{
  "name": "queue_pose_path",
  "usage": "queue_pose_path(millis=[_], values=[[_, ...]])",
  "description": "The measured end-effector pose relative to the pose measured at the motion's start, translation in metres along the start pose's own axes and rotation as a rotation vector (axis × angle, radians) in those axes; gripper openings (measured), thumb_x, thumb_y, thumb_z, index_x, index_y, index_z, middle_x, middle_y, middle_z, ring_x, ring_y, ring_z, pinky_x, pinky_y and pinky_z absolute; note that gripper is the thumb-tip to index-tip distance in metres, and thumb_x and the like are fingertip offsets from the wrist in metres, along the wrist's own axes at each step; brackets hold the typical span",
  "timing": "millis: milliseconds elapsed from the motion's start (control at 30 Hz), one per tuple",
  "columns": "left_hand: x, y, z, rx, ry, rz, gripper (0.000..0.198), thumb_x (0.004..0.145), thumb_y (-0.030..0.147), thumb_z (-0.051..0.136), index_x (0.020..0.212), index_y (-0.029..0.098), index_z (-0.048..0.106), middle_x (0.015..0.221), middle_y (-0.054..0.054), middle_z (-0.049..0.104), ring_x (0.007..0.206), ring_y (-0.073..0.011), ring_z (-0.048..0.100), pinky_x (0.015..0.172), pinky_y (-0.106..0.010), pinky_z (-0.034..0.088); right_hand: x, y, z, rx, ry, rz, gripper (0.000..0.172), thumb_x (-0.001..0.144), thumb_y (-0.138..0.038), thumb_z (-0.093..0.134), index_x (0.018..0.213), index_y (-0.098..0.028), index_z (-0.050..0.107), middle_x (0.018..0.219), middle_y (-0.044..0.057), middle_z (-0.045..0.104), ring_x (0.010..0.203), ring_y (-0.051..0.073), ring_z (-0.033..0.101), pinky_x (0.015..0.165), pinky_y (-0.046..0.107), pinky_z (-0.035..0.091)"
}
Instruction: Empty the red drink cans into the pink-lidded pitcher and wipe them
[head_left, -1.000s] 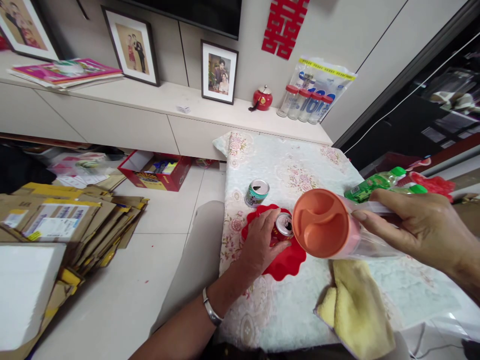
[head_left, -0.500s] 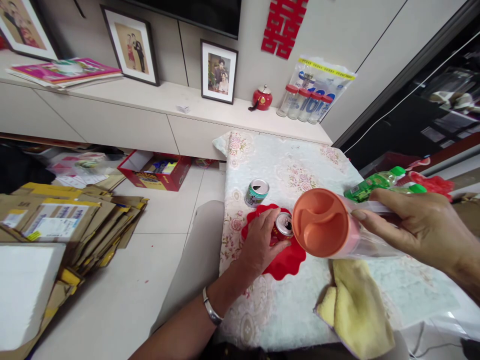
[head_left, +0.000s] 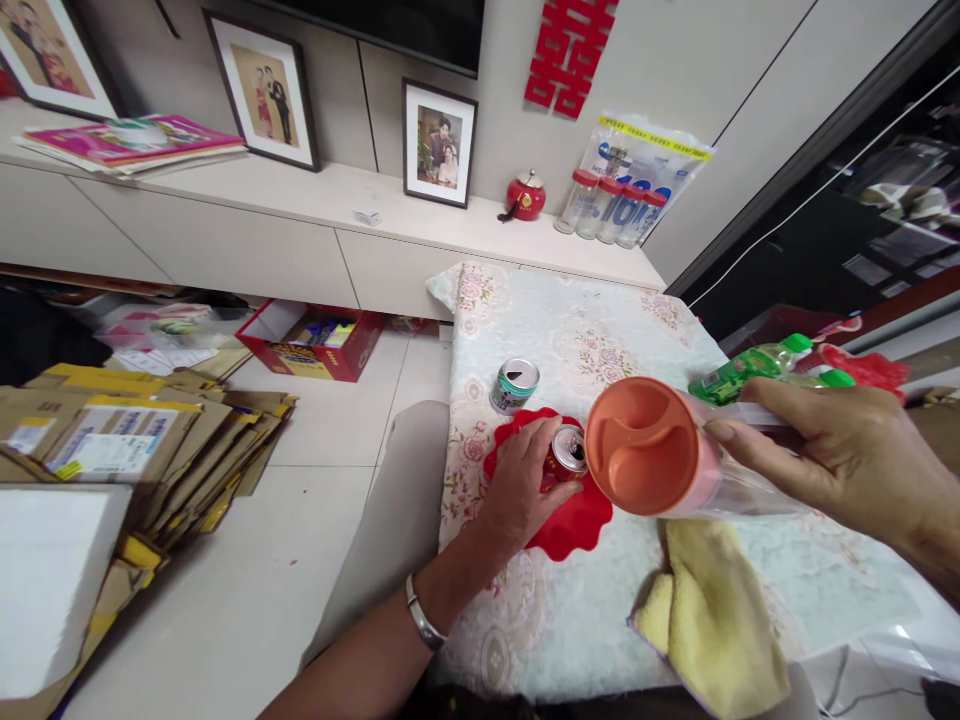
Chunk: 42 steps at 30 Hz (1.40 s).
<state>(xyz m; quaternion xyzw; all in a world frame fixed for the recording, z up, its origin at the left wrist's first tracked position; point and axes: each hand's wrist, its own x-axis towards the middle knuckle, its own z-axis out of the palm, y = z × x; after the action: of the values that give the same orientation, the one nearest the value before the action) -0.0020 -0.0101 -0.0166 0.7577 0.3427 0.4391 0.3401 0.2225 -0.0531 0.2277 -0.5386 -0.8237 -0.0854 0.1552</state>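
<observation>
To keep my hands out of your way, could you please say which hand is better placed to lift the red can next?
Likely the left hand: its grip is around the red can, while the right hand holds the orange and clear container.

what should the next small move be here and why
With the left hand, I'd probably steady the red can: its top is open, and the right hand holds a tilted jug with its orange end right beside the can in this view, so a knock might tip it.

Home living rm w/ framed pics [head_left: 439,142]
</observation>
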Motion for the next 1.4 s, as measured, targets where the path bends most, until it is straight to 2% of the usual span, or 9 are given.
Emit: queue_pose_path(millis=[200, 500, 1100, 1400], values=[[0.0003, 0.0001, -0.0001, -0.005, 0.001, -0.002, 0.081, 0.088, 0.025, 0.083, 0.158, 0.023, 0.044, 0.155, -0.019, 0.06, 0.143, -0.0385, 0.061, 0.119, -0.061, 0.052, 0.0013, -0.0003, 0.0018, 0.064, 0.008, 0.016, 0.044, 0.103, -0.051, 0.054, 0.071, -0.023, 0.042, 0.05, -0.001, 0.035, 0.04, 0.011, 0.033, 0.041, 0.031, 0.021], [0.0008, 0.0001, -0.0002, -0.003, 0.0, -0.003, 0.081, 0.087, 0.025, 0.083, 0.158, 0.024, 0.044, 0.155, -0.018, 0.061, 0.143, -0.0381, 0.061, 0.12, -0.062, 0.051, 0.0029, -0.0009, 0.0037, 0.124, 0.038, 0.048, 0.05, 0.099, -0.058, 0.056, 0.068, -0.022, 0.041, 0.049, 0.001, 0.032, 0.039, 0.011, 0.03, 0.041, 0.033, 0.017], [0.0011, 0.0016, -0.0002, 0.008, -0.007, -0.013, 0.078, 0.089, 0.027, 0.082, 0.157, 0.023, 0.044, 0.155, -0.018, 0.06, 0.142, -0.0378, 0.061, 0.12, -0.061, 0.051, 0.0017, -0.0021, 0.0007, 0.078, -0.006, 0.063, 0.049, 0.102, -0.056, 0.054, 0.069, -0.022, 0.041, 0.05, 0.0, 0.034, 0.04, 0.01, 0.033, 0.042, 0.032, 0.022], [0.0008, 0.0015, -0.0016, 0.016, -0.01, 0.0, 0.079, 0.089, 0.026, 0.082, 0.158, 0.024, 0.043, 0.156, -0.018, 0.06, 0.142, -0.0381, 0.061, 0.119, -0.061, 0.052, 0.0059, -0.006, -0.0002, 0.112, 0.0, 0.047, 0.05, 0.1, -0.055, 0.056, 0.067, -0.021, 0.041, 0.048, 0.001, 0.033, 0.039, 0.01, 0.03, 0.041, 0.031, 0.019]])
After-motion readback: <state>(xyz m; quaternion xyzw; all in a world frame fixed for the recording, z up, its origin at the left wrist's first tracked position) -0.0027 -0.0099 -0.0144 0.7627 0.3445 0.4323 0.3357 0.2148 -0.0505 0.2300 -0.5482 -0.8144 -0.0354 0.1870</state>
